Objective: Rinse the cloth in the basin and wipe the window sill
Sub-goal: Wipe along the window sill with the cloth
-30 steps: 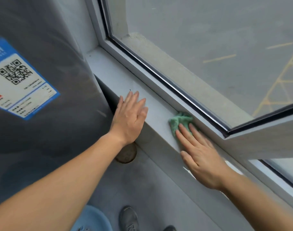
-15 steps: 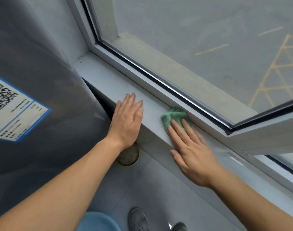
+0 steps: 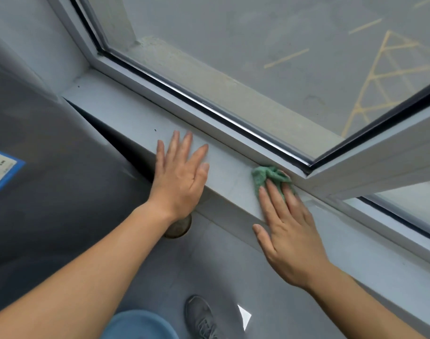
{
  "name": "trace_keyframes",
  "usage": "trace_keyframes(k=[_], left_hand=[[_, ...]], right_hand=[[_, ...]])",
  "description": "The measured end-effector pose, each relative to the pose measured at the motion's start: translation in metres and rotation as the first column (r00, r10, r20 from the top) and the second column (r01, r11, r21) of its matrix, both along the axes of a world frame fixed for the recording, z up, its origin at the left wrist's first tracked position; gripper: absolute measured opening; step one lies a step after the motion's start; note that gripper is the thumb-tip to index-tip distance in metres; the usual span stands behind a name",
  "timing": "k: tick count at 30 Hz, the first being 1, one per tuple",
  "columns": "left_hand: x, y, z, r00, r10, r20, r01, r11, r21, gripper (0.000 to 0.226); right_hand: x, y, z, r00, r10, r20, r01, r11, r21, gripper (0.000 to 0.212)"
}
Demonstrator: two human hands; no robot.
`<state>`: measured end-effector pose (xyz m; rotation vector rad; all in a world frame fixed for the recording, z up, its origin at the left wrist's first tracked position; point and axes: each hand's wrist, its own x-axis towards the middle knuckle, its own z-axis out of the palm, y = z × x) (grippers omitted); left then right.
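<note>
**Cloth pressed flat on the sill**

My right hand (image 3: 288, 231) lies open and flat, fingers stretched over the green cloth (image 3: 262, 177), pressing it down on the window sill (image 3: 135, 118) right against the window frame (image 3: 209, 111). I am not gripping it; it bunches out past my fingertips. My left hand (image 3: 179, 177) rests open, palm down, on the sill's near edge, apart from the cloth and holding nothing. A blue basin (image 3: 140, 324) shows below, beside my shoe (image 3: 200, 316).
</note>
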<state>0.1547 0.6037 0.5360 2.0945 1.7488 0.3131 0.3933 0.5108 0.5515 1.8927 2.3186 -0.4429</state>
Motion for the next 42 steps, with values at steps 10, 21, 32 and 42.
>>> trace_keyframes(k=[10, 21, 32, 42], left_hand=[[0.024, -0.015, -0.006, 0.998, -0.023, 0.057, 0.024, 1.0, -0.019, 0.07], [0.101, -0.05, -0.007, 0.991, -0.129, 0.023, 0.129, 0.991, -0.017, 0.07], [0.101, -0.047, -0.009, 0.994, -0.091, 0.067, 0.094, 0.995, -0.045, 0.074], [0.1, -0.047, -0.007, 0.993, -0.11, 0.052, 0.114, 0.988, -0.1, 0.072]], right_hand=[[-0.02, 0.017, -0.013, 0.96, 0.277, 0.039, -0.279, 0.957, 0.082, 0.071], [0.029, -0.042, -0.008, 0.997, -0.033, -0.073, 0.037, 0.997, 0.067, 0.076], [0.06, -0.038, -0.008, 0.981, 0.185, 0.055, -0.19, 0.976, 0.108, 0.089], [0.067, -0.049, -0.016, 0.998, -0.015, 0.068, 0.004, 0.988, 0.152, 0.093]])
